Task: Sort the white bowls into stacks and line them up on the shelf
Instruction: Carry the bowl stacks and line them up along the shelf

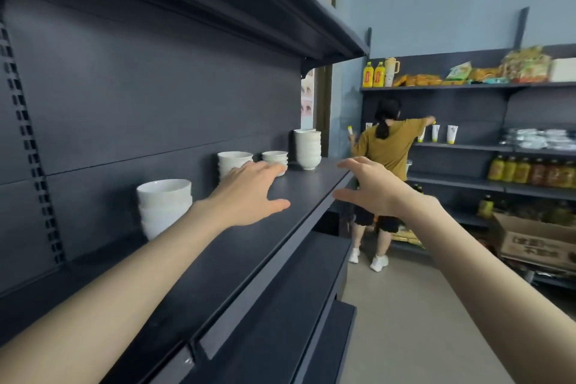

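Four bowl stacks (164,206) already sit along the back of the shelf (249,259), and both hands, left (249,196) and right (371,187), reach toward the far ones empty, fingers spread, probably to straighten the row.

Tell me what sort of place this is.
Probably a small grocery shop: long dark grey metal display shelving, yellow plastic cooking-oil bottles, orange snack packets and rows of amber bottled drinks stocked opposite.

Pale blue walls (436,9) rise over a plain grey floor (405,305). Far right, dark shelving (467,145) holds bottles (530,171) and packets (417,79); a cardboard box (536,240) sits below.
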The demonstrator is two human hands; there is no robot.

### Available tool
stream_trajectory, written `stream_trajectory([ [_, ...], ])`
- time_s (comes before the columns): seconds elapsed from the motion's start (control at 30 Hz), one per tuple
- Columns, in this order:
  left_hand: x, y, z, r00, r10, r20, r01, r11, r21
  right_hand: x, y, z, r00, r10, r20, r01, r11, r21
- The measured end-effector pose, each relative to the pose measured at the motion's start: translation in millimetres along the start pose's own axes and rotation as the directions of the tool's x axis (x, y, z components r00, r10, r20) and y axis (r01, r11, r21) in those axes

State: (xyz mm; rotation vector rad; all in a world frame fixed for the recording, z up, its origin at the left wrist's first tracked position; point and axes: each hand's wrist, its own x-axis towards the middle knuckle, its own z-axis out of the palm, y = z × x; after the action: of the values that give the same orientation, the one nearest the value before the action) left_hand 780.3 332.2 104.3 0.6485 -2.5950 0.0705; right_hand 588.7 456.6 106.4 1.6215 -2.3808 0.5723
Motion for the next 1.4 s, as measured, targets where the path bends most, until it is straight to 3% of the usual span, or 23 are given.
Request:
stream_trajectory([
  [0.27, 165.1, 10.7, 112.6, 1.0, 0.016, 0.022, -0.015, 0.999, -0.03, 125.4, 143.3, 36.6, 1.0, 0.008, -0.003, -0.008, 1.0, -0.016],
  [0.5, 313.4, 4.1, 176.7, 0.994, -0.106, 0.02, 0.106, 0.994, -0.016, 266.5, 250.9, 52.7, 0.996, -0.085, 0.028, 0.086, 0.996, -0.015],
  [1.03, 518.4, -85.3, 314.7, 0.919, -0.391, -0.043, 0.391, 0.92, -0.024, 549.5, 367.3, 174.6, 0.944, -0.307, 0.119, 0.288, 0.945, 0.156],
  [1.23, 578.5, -105.9, 350.7, 0.854, -0.516, -0.073, 0.498, 0.849, -0.174, 635.3, 401.6, 202.1, 0.925, -0.368, 0.098, 0.312, 0.879, 0.36],
  [1.4, 600.4, -113.9, 393.7, 0.717, -0.689, -0.109, 0.6, 0.689, -0.407, 685.5, 411.5, 234.9, 0.88, -0.46, 0.114, 0.279, 0.697, 0.661],
])
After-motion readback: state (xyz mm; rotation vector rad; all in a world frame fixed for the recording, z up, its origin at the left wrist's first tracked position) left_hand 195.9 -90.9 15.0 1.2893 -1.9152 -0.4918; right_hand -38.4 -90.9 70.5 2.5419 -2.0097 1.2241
